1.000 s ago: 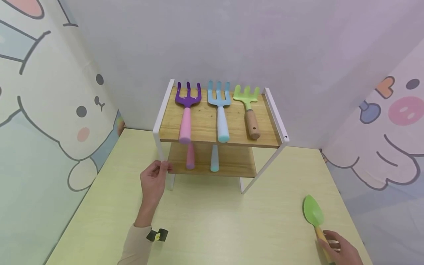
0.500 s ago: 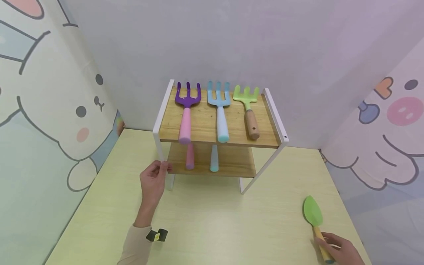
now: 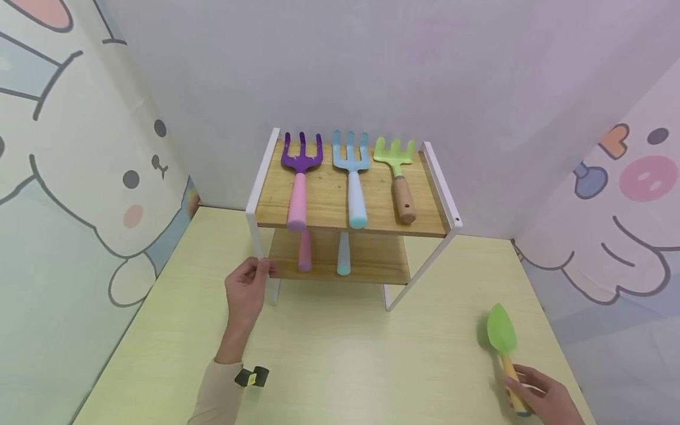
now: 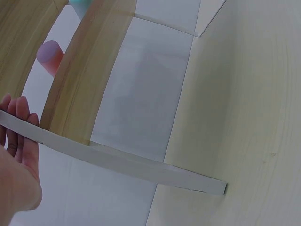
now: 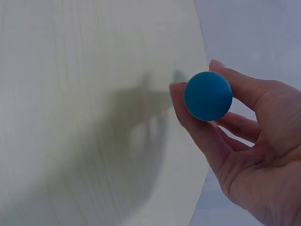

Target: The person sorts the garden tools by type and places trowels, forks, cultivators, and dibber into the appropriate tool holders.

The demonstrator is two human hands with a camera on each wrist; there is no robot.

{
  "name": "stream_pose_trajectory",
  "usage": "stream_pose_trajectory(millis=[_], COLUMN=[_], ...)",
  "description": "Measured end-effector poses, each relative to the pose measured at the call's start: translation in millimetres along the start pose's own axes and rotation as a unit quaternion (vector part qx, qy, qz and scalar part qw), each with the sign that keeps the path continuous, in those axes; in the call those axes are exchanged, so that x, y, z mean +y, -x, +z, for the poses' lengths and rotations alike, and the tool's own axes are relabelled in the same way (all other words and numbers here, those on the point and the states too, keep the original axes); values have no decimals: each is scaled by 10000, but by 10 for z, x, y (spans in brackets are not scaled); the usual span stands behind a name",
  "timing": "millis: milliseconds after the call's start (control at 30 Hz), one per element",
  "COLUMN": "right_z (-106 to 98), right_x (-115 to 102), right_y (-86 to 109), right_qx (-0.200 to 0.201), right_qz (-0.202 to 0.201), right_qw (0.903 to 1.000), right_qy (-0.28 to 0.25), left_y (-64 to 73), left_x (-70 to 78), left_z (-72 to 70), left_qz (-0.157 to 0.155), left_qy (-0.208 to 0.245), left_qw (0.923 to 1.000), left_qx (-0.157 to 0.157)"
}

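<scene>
My left hand point(image 3: 245, 292) grips the white left post point(image 3: 255, 236) of a small two-tier wooden shelf point(image 3: 326, 206), near the lower board. In the left wrist view its fingers curl round the white post point(image 4: 117, 161). At the front right, my right hand point(image 3: 547, 396) holds a garden trowel point(image 3: 501, 330) with a green blade and yellow handle. The right wrist view shows the handle's teal end point(image 5: 208, 96) between thumb and fingers, above its shadow. On the top board lie a purple hand fork point(image 3: 298, 200), a blue hand fork point(image 3: 357, 200) and a green hand rake point(image 3: 405, 200).
On the lower board point(image 3: 372, 260), a pink handle point(image 3: 305, 254) and a pale blue handle point(image 3: 344, 254) stick out; their far ends are hidden under the top board. The shelf stands on a pale wooden table point(image 3: 340, 354), enclosed by walls with cartoon animals.
My right hand has taken a firmer hold of the trowel, which has tilted upright and shifted slightly forward. The left hand and shelf have stayed put.
</scene>
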State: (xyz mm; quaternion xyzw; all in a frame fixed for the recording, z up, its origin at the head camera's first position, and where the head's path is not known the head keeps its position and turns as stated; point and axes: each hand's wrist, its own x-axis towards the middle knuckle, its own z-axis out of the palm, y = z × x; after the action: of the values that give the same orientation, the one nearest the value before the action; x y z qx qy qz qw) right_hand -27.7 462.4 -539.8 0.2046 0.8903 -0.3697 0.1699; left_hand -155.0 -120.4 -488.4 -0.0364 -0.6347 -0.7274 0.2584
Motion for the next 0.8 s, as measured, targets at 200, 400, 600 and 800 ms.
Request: stream_pose_trajectory(millis=[200, 400, 600, 800], right_z=[35, 69, 98, 145], right_x=[-101, -195, -285, -377], right_y=[83, 180, 222, 265], right_qx=[102, 391, 577, 866], right_qz=[32, -354, -674, -1057], right_qw=[9986, 9963, 9942, 9894], right_qy=[-509, -685, -613, -496], left_y=[3, 4, 5, -2], left_x=[-2, 1, -9, -6], left_z=[-4, 4, 4, 4], left_qz=[-14, -50, -109, -4], left_qy=[52, 78, 46, 140], left_qw=[10000, 10000, 9999, 9999], left_qx=[7, 16, 50, 16])
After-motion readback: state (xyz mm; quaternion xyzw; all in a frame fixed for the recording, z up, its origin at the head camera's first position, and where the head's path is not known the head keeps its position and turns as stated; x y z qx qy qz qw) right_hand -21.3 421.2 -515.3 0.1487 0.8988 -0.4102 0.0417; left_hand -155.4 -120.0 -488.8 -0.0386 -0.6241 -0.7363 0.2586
